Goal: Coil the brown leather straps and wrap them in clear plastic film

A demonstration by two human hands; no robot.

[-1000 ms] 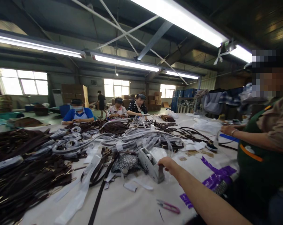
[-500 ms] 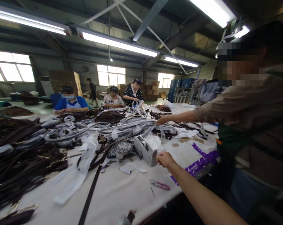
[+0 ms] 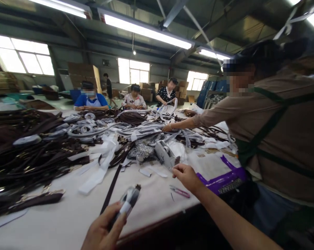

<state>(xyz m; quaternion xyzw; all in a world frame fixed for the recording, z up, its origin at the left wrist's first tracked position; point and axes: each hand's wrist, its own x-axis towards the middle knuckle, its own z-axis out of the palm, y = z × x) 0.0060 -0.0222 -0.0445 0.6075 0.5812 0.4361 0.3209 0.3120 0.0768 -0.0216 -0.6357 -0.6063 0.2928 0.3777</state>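
Note:
In the head view my left hand point(image 3: 104, 225) is closed around a coiled dark strap point(image 3: 133, 197) in clear wrapping, with a white band around it and a bit of metal at its upper end. My right hand point(image 3: 186, 177) is closed in a pinch just in front of the grey tape dispenser point(image 3: 162, 152). Whatever sits between those fingertips, if anything, is too small to make out. Pink-handled thread snips point(image 3: 181, 192) lie on the table below the right hand. Dark brown straps with gold metal parts point(image 3: 42, 163) are heaped at the left.
Plastic-wrapped straps point(image 3: 102, 130) pile across the white table point(image 3: 76, 217). A purple plastic bag point(image 3: 224, 180) lies at the right edge. A co-worker point(image 3: 274, 128) stands close on the right, one arm reaching over the pile. Other people sit or stand at the far side.
My left hand has risen into view with the wrapped strap, which barely showed at the bottom edge before. My right hand stays pinched by the tape dispenser. The view has turned somewhat.

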